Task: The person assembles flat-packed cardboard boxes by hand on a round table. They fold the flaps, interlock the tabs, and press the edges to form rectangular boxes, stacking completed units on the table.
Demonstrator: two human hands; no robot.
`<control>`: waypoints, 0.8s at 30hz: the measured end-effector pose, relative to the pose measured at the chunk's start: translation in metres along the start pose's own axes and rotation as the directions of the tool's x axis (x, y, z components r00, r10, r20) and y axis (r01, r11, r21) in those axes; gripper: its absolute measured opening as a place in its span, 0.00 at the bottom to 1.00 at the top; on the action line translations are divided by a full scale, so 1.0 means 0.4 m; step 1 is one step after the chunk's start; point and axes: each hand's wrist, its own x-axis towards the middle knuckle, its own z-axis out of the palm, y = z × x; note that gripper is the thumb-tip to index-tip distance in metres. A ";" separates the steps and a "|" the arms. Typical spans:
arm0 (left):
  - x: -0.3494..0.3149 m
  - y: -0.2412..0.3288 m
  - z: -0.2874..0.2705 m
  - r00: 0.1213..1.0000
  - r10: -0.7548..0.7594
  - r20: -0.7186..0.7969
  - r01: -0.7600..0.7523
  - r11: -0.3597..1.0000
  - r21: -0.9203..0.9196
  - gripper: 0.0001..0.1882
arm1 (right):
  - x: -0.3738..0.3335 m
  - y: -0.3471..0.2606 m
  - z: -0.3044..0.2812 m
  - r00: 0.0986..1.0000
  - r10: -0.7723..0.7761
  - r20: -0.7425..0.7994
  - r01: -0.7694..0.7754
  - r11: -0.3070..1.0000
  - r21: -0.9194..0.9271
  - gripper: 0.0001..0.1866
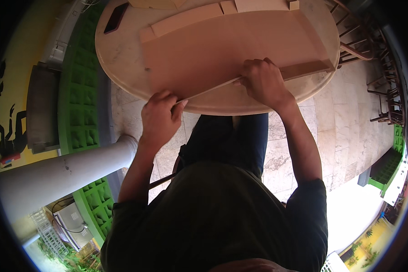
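A large flat sheet of brown cardboard covers most of the round table. Its near edge runs between my two hands, slightly raised toward me. At the near left corner my left hand pinches that edge, thumb below and fingers on top. Further right along the same edge, my right hand grips the cardboard with curled fingers. To the right of it a narrow flap of the cardboard is folded along the edge. Along the far side, other flaps lie folded over.
A dark phone lies at the table's far left. More cardboard sits at the far edge. A thick grey column stands to my left beside green latticed panels. Wooden chairs stand at the right.
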 end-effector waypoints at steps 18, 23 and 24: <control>0.096 -0.028 0.012 0.997 -0.061 -0.050 0.058 0.997 -0.045 0.22 | 0.221 -0.003 -0.065 0.862 0.312 0.400 -0.213 0.938 -0.273 0.52; 0.087 -0.009 0.019 0.967 0.194 0.164 -0.195 0.981 -0.012 0.22 | 0.226 0.008 -0.061 0.891 0.247 0.381 -0.195 0.966 -0.169 0.56; 0.087 -0.005 0.022 0.970 0.178 0.163 -0.172 0.984 -0.047 0.21 | 0.227 0.011 -0.059 0.884 0.256 0.391 -0.198 0.963 -0.181 0.56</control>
